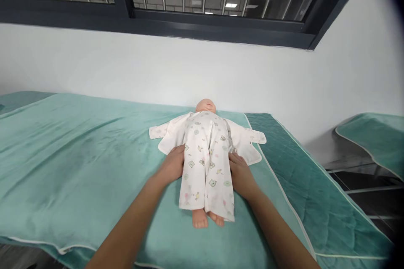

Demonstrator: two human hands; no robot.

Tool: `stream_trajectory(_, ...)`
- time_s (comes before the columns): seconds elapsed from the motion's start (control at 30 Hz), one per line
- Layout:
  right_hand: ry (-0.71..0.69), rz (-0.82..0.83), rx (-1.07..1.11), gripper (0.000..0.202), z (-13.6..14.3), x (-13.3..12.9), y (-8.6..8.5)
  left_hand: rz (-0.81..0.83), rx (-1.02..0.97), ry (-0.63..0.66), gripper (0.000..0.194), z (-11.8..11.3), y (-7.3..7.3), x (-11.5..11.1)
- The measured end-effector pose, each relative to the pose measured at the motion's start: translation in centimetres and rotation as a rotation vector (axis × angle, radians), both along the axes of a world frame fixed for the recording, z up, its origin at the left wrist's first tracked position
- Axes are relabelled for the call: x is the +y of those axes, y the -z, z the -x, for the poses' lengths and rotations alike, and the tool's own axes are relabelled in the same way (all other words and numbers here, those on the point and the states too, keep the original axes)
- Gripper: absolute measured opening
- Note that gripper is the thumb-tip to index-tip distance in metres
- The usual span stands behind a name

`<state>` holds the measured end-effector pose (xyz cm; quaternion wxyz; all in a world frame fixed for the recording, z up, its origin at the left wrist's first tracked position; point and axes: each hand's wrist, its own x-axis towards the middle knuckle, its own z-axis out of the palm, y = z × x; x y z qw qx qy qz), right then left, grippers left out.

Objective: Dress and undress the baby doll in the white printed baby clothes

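A baby doll (206, 105) lies on its back, head toward the wall and bare feet (200, 219) toward me. White printed baby trousers (195, 164) cover its legs and reach up over its chest. Under them a white baby shirt (243, 138) is spread wide, sleeves out to both sides. My left hand (173, 163) is closed at the left side of the trousers, near the hip, fingertips partly hidden by the cloth. On the opposite side my right hand (241, 174) is closed against the trouser edge, its fingers also partly tucked out of sight.
A green padded cover (94, 168) spreads beneath the doll, slightly wrinkled at left. Darker quilted fabric (303, 180) borders it on the right. Behind stand a white wall (126, 67) and a dark-framed window (202, 25) with bars. Another green-covered surface (375, 138) is at far right.
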<state>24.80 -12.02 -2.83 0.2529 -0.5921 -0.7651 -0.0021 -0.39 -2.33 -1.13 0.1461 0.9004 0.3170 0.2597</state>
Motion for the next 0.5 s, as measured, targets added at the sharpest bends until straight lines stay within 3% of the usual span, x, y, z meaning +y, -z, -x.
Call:
stream_trajectory(0.27,0.040,-0.021,-0.015,0.029,0.30,-0.78,-0.28,-0.056,-0.008,-0.043,0.038,-0.16,0.08,0.08)
stream_trajectory(0.5,0.027,-0.042,-0.054,0.017,0.15,-0.43,0.18,-0.049,0.008,-0.068,0.040,-0.20,0.39,0.07)
